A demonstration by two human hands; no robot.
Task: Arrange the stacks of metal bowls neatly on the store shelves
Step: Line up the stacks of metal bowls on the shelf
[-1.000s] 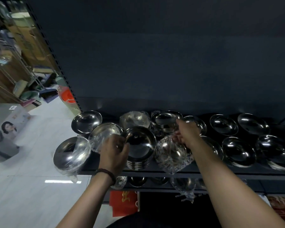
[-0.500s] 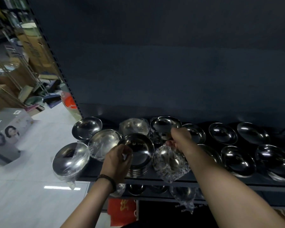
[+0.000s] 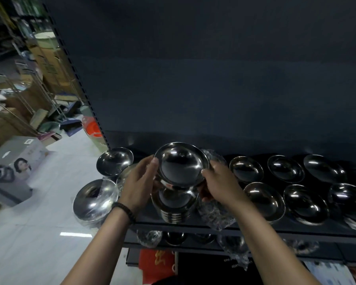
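Both hands hold a shiny metal bowl (image 3: pixel 180 164) tilted above the shelf. My left hand (image 3: pixel 140 183) grips its left rim and my right hand (image 3: pixel 219 182) grips its right rim. Directly below it a stack of metal bowls (image 3: pixel 174 204) stands near the shelf's front edge (image 3: pixel 275 230). A plastic-wrapped stack (image 3: pixel 214 214) lies partly under my right wrist. More bowl stacks sit along the shelf: one at the back left (image 3: pixel 114 161), a wrapped one (image 3: pixel 95 199) overhanging the left end, and several to the right (image 3: pixel 264 199).
A dark back panel (image 3: pixel 214 79) rises behind the shelf. A lower shelf (image 3: pixel 193 241) holds more bowls and plastic wrap. To the left is a white tiled aisle floor (image 3: pixel 39 243) with a printed box (image 3: pixel 14 171), cartons and an orange item (image 3: pixel 92 128).
The left hand left the front stack's rim and the right hand left the back bowl area. Both now hold one bowl lifted and tilted above the front stack. The view dropped closer.
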